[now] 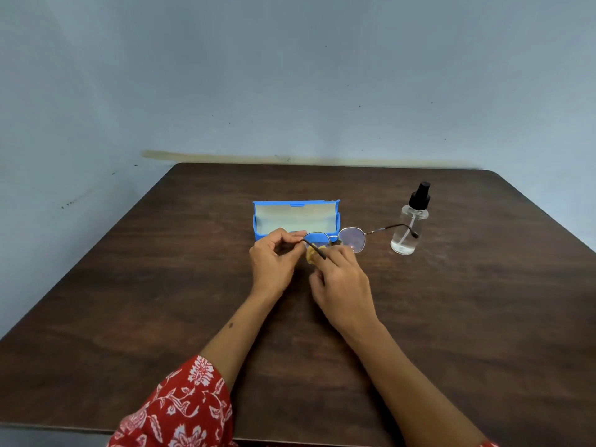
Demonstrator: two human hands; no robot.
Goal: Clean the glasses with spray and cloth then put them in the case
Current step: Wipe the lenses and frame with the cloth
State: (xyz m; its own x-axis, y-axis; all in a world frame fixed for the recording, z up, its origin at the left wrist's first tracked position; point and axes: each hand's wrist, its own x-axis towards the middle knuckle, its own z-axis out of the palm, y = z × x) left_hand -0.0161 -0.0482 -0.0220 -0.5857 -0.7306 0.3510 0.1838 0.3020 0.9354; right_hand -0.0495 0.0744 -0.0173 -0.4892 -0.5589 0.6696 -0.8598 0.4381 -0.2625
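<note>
Pinching the light, fragile glasses [335, 238] by their rim, the left hand [274, 259] steadies them while the right hand [342, 282] fingers rub a soft cloth [312, 254] on one lens.

Head-worn view, forward and down onto table [451, 317]; hands near

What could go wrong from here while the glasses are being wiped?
The left hand pinches the glasses only at one hinge, so rubbing with the cloth in the right hand could twist the thin frame. The outstretched temple ends right by the bottle and might tip it.
</note>
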